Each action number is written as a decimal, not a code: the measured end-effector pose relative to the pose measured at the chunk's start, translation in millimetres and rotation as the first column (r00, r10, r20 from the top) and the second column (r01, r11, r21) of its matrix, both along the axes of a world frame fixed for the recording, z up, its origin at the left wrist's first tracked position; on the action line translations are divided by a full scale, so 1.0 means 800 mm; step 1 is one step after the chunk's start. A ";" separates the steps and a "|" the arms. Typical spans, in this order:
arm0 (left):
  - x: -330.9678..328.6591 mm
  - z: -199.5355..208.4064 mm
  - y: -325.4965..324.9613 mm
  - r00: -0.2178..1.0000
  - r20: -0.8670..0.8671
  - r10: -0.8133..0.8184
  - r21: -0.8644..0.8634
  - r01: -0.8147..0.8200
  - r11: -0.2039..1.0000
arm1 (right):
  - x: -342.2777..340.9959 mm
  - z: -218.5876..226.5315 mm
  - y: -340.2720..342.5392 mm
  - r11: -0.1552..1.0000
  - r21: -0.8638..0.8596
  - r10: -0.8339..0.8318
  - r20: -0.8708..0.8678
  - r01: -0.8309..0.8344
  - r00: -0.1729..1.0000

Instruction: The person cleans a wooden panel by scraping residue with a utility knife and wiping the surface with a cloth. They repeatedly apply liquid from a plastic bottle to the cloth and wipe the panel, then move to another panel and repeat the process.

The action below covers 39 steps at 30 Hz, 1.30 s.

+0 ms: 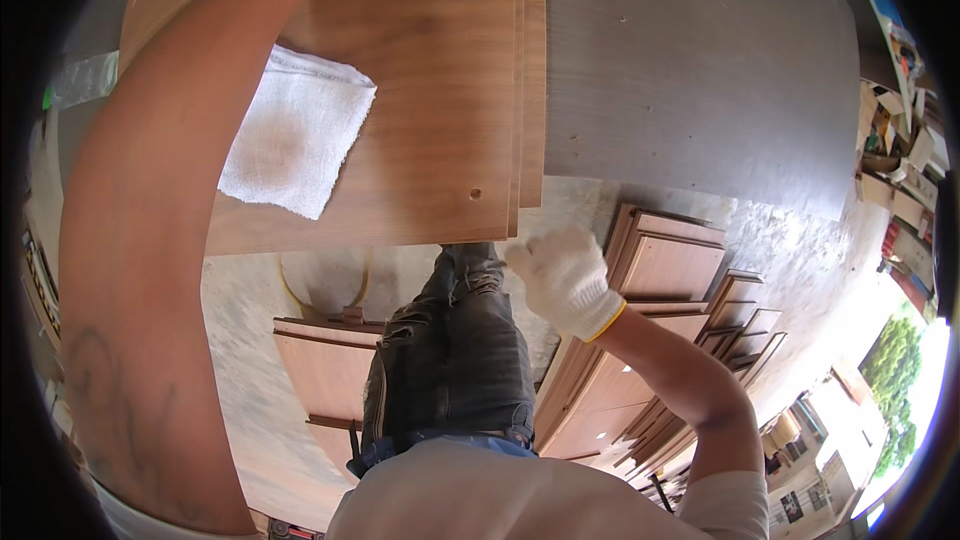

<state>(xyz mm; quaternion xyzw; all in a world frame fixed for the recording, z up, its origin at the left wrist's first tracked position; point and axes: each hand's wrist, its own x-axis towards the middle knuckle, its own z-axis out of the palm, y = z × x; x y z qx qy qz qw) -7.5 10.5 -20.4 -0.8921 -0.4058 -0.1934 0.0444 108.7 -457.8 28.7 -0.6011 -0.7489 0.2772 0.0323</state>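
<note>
Grey desk [700,70] under stacked wood panels [440,90], white cloth [295,130] at ten o'clock, gloved right hand [565,280] loosely open, empty, left hand out of view.

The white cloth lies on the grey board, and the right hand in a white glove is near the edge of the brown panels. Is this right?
Not quite. In the head view the white cloth lies on the brown wood panel, not on the grey board. The gloved right hand is indeed near the panels' edge.
</note>
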 end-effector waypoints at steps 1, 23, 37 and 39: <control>0.002 -0.003 -0.001 1.000 0.008 -0.002 0.003 0.002 1.000 | -0.001 -0.006 -0.025 0.999 -0.054 0.006 -0.027 -0.007 1.000; 0.032 0.035 -0.010 0.907 -0.277 -0.317 -0.186 0.273 0.944 | -0.017 -0.008 -0.084 0.447 -0.592 -0.894 -0.329 0.671 0.305; 0.008 0.083 -0.223 0.815 -0.080 -0.573 -0.508 0.462 0.727 | -0.038 -0.038 -0.060 0.115 -0.665 -0.974 -0.221 0.738 -0.048; -0.001 0.088 -0.231 0.826 -0.064 -0.559 -0.526 0.449 0.723 | -0.049 -0.025 -0.048 -0.026 -0.716 -0.969 -0.155 0.698 -0.195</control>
